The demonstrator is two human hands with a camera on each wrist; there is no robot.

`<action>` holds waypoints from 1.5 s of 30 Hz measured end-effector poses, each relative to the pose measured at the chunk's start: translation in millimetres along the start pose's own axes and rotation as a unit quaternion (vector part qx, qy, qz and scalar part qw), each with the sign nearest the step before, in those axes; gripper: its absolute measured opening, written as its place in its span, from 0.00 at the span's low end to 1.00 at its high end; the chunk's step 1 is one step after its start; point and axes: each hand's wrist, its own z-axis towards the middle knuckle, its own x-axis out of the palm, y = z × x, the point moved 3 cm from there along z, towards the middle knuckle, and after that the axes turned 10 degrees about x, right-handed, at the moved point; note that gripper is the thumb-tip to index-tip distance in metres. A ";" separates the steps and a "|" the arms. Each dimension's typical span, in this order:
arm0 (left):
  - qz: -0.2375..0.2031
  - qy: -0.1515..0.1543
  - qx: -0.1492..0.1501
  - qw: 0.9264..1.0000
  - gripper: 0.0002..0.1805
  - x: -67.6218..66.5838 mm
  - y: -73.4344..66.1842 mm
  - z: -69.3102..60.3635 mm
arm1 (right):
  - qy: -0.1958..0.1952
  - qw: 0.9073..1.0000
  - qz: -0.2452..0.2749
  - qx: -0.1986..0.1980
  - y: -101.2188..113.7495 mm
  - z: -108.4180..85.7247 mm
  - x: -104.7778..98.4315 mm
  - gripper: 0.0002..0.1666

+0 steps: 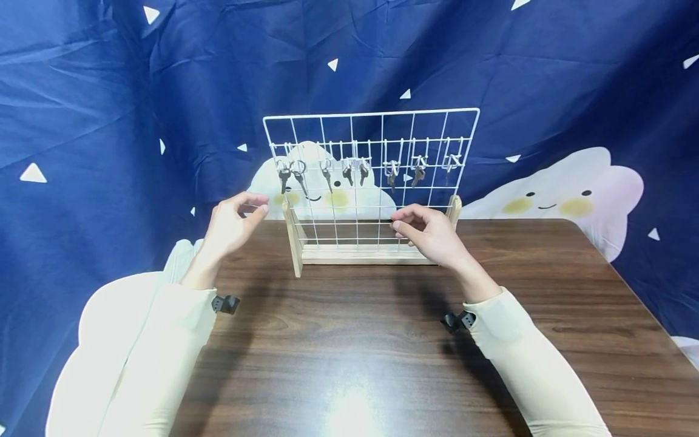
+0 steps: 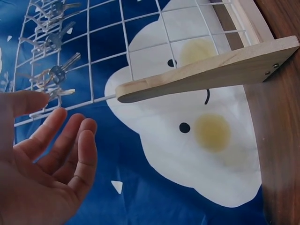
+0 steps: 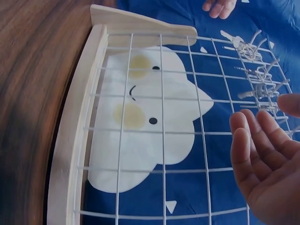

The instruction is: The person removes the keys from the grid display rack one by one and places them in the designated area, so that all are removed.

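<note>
A white wire grid rack stands upright on a wooden base. Several keys on rings hang from its hooks in a row, among them a dark key at the left and another key toward the right. Just left of the rack, my left hand is held in the air with relaxed fingers and holds nothing; the left wrist view shows its thumb near a key. My right hand hovers before the grid's lower right part, fingers loosely bent, with nothing seen in its grasp.
The rack stands toward the back of a brown wooden table. Wooden side supports hold the grid. Behind it hangs a blue curtain printed with clouds and white triangles. A white rounded shape lies at the left.
</note>
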 end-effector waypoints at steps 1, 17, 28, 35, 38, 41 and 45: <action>0.000 -0.005 0.000 1.000 0.16 0.3 0.2 0.9 | 0.000 1.000 0.006 0.001 0.4 1.4 1.8 0.12; -0.047 -0.036 -0.019 0.998 0.15 9.2 6.2 8.6 | 0.016 0.997 0.072 0.030 7.3 13.2 31.0 0.16; -0.053 -0.039 -0.030 0.997 0.14 22.4 11.6 13.2 | 0.019 0.994 0.100 0.034 14.9 19.5 49.0 0.15; -0.066 -0.040 -0.038 0.996 0.14 30.3 18.0 15.6 | 0.029 0.990 0.129 0.044 21.1 23.8 62.6 0.15; -0.083 -0.040 -0.040 0.995 0.14 33.7 21.7 16.5 | 0.034 0.988 0.140 0.048 24.5 25.2 67.5 0.15; -0.102 -0.041 -0.043 0.993 0.15 37.1 23.6 17.0 | 0.038 0.986 0.153 0.049 27.4 26.7 72.1 0.15; -0.117 -0.045 -0.045 0.991 0.15 40.5 24.9 17.3 | 0.044 0.984 0.164 0.050 30.4 29.1 78.4 0.14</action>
